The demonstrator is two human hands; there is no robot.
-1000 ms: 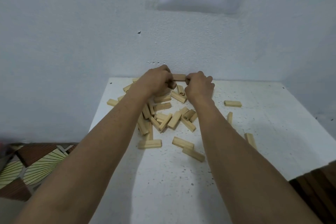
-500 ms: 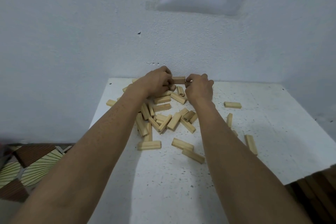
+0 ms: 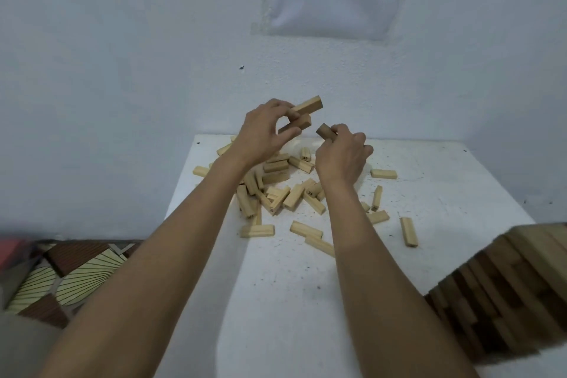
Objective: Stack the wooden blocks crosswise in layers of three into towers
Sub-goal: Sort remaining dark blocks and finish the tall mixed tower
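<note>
Above frame centre, the left hand pinches two wooden blocks, while the right hand grips one shadowed block. Below them, loose blocks litter the white table.

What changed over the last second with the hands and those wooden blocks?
Both hands rose off the pile of pale wooden blocks on the white table. The left hand now grips two blocks, the right hand pinches a third block. The pile stayed put.
</note>
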